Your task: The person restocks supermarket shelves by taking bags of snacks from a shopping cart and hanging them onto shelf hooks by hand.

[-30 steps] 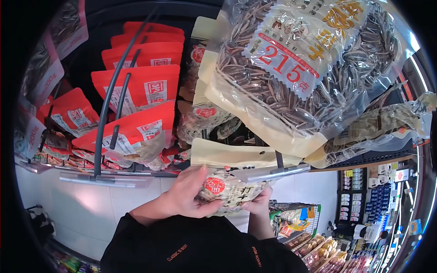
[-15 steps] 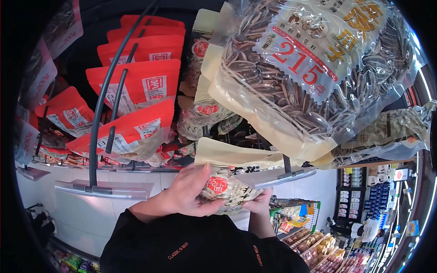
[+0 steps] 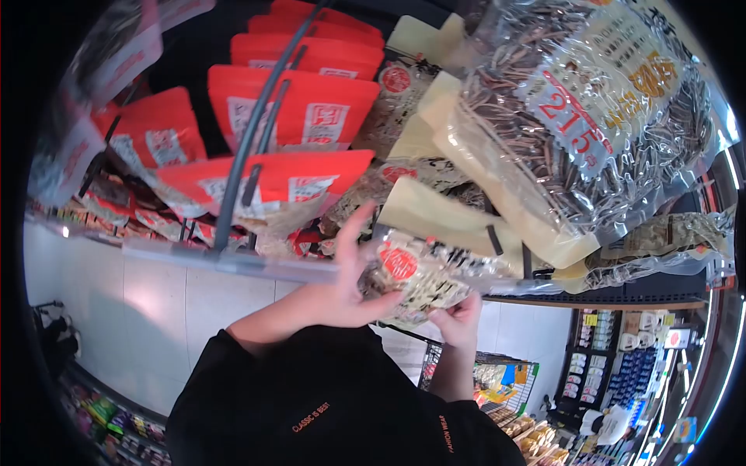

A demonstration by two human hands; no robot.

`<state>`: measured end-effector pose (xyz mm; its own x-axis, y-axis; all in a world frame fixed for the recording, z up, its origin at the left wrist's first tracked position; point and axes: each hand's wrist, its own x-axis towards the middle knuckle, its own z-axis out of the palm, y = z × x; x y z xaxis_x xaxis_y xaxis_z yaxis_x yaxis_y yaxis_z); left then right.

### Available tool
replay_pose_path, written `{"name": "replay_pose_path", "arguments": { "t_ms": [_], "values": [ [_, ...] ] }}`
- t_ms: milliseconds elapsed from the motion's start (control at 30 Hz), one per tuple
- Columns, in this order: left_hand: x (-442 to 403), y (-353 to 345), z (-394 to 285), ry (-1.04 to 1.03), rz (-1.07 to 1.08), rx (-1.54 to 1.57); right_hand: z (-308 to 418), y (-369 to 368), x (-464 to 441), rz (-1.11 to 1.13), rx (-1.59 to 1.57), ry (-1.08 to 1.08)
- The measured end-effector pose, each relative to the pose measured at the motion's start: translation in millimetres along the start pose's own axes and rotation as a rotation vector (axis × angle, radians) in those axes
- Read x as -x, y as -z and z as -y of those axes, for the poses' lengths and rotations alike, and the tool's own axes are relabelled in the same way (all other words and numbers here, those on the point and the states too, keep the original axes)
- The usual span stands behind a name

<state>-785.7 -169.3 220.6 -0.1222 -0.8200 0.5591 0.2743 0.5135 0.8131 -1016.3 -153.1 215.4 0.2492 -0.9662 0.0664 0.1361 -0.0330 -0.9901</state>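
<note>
A clear bag of dried food with a cream header and a round red label (image 3: 420, 272) is in front of me. My right hand (image 3: 458, 317) pinches its lower right edge between thumb and fingers. At its left side is my left hand (image 3: 342, 287), fingers spread and the index finger pointing up. Its thumb lies along the bag's lower left edge. A short dark rod end shows against the cream header (image 3: 443, 217); whether the bag hangs on it I cannot tell. More bags of this look (image 3: 396, 109) hang behind.
Red pouches (image 3: 295, 105) hang on black hooks (image 3: 241, 155) at the left. A large bag of sunflower seeds (image 3: 575, 101) hangs at upper right. Below right is a wire shopping cart (image 3: 513, 380). Stocked shelves (image 3: 598, 357) stand farther off.
My left hand has loosened from around the bag and its fingers have spread. The bag now shows more of its front. The view has shifted, so the racks appear farther right.
</note>
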Motion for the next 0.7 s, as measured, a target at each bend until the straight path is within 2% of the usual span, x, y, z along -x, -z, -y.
{"name": "replay_pose_path", "arguments": {
  "t_ms": [33, 167, 200, 333, 433, 467, 567, 600, 700],
  "values": [
    [-0.2, -0.7, 1.1, 0.046, -0.003, 0.127, 4.0, 0.2, -3.5, 0.005, 0.021, 0.011],
    [-9.5, 1.0, -3.1, 0.314, 0.019, 0.141, 6.7, 3.6, -19.9, -0.002, 0.069, 0.08],
    [-15.3, 2.2, -8.2, 0.453, -0.005, 0.185, 1.2, 7.3, -23.4, -0.004, 0.063, 0.082],
    [-28.7, 3.6, -2.3, 0.372, -0.064, 0.201, 7.5, 12.8, -40.1, 0.045, 0.075, 0.075],
    [-40.4, 9.9, -8.6, 0.4, -0.04, -0.071, 18.5, 8.0, -47.7, 0.069, 0.063, 0.075],
    [-41.7, 10.0, 2.3, 0.298, -0.074, -0.048, 17.2, 9.1, -51.4, 0.074, 0.056, 0.066],
    [-50.5, 18.0, -10.4, 0.503, -0.082, -0.006, 5.0, 11.3, -65.0, 0.077, 0.012, 0.062],
    [-53.9, 13.4, -6.9, 0.378, -0.16, 0.085, 0.5, 11.6, -70.1, 0.081, 0.014, 0.077],
    [-56.7, 16.0, 2.4, 0.313, -0.161, 0.095, -5.3, 9.6, -79.4, 0.114, -0.003, 0.096]
  ]
}}
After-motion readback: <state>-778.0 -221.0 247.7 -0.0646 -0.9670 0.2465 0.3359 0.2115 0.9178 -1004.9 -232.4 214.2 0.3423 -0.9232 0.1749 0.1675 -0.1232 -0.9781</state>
